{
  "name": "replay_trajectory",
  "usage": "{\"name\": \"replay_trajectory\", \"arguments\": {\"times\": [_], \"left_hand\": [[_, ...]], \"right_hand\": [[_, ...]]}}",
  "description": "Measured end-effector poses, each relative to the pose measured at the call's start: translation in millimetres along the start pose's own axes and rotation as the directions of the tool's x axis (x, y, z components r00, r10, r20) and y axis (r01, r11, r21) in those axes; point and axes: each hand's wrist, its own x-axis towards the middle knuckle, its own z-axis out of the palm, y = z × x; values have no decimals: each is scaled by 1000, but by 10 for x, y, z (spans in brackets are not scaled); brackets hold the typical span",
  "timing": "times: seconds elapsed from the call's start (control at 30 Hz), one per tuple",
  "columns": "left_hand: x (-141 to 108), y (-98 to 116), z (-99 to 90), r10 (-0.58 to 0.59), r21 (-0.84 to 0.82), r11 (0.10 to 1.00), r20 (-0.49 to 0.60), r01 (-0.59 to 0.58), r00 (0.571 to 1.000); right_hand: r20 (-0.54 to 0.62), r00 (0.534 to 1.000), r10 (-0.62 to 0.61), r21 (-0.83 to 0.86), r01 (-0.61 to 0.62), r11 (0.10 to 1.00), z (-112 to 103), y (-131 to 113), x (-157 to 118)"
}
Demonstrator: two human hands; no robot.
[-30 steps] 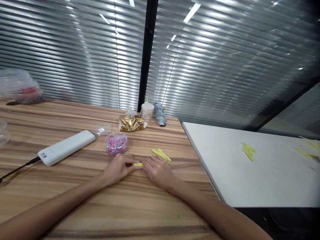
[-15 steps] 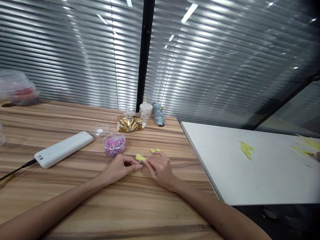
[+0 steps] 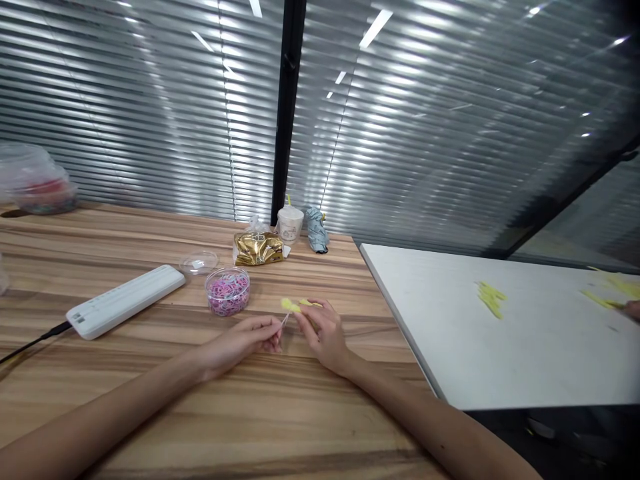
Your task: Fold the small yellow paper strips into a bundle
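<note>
My left hand (image 3: 250, 339) is closed, pinching a thin pale elastic band (image 3: 285, 319). The band is pulled taut up to a small fuzzy yellow piece (image 3: 289, 305), which my right hand (image 3: 324, 335) grips between thumb and fingers. Both hands are just above the wooden table (image 3: 280, 413), a short gap apart. More yellow pieces (image 3: 311, 302) lie behind my right fingers, partly hidden. To the left of the hands stands a round clear tub (image 3: 227, 291) filled with pink, purple and pale bands.
A clear lid (image 3: 199, 262), a white power strip (image 3: 126, 300), a gold packet (image 3: 259, 248), a white cup (image 3: 290, 223) and a folded blue umbrella (image 3: 317, 230) stand around. Yellow strips (image 3: 491, 299) lie on the white table (image 3: 450, 347); another person's hand (image 3: 632, 309) is at its right.
My left hand has drawn down and back from the yellow piece, stretching the band between the hands. The yellow piece has risen slightly and moved right.
</note>
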Motion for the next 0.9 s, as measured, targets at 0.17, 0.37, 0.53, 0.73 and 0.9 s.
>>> {"name": "replay_trajectory", "arguments": {"times": [0.17, 0.37, 0.53, 0.73, 0.9], "left_hand": [[-32, 6, -16, -152, -282, 937, 208, 208, 966], [-19, 15, -58, -206, -318, 900, 289, 297, 935], [-12, 0, -89, -143, -401, 885, 252, 238, 957], [-29, -6, -91, -91, -398, 900, 227, 178, 970], [-20, -46, -113, -68, -406, 902, 206, 148, 976]], "right_hand": [[67, 958, -279, -3, 280, 960, -19, -1, -12], [302, 807, -507, -135, 562, 816, -155, 131, 91], [342, 801, -492, -267, 585, 766, -236, 198, 142], [346, 839, -420, -327, 527, 784, -226, 235, 124], [357, 860, -366, -353, 487, 799, -207, 256, 106]]}}
